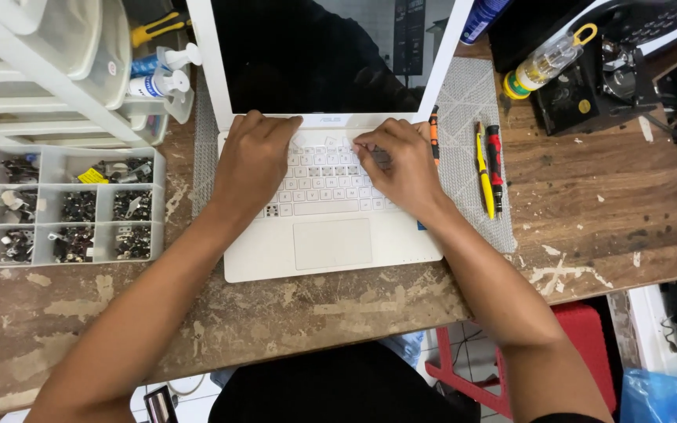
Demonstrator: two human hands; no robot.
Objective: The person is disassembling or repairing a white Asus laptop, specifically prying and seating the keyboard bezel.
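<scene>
A white laptop (331, 251) lies open on a grey cutting mat (468, 110), its screen dark. My left hand (251, 160) rests flat on the left part of the white keyboard (324, 184), fingers reaching the top row near the hinge. My right hand (403, 160) lies on the right part of the keyboard, its fingertips curled and pressing at keys near the top middle. A few keys there look raised or loose. Neither hand holds a tool.
A clear compartment box (64, 205) of small metal parts sits at left. Screwdrivers, yellow (484, 168), red-black (495, 160) and orange (433, 129), lie right of the laptop. Spray bottles (162, 78), a plastic bottle (546, 59) and a black device (597, 86) stand behind. A red stool (581, 345) is below the table's edge.
</scene>
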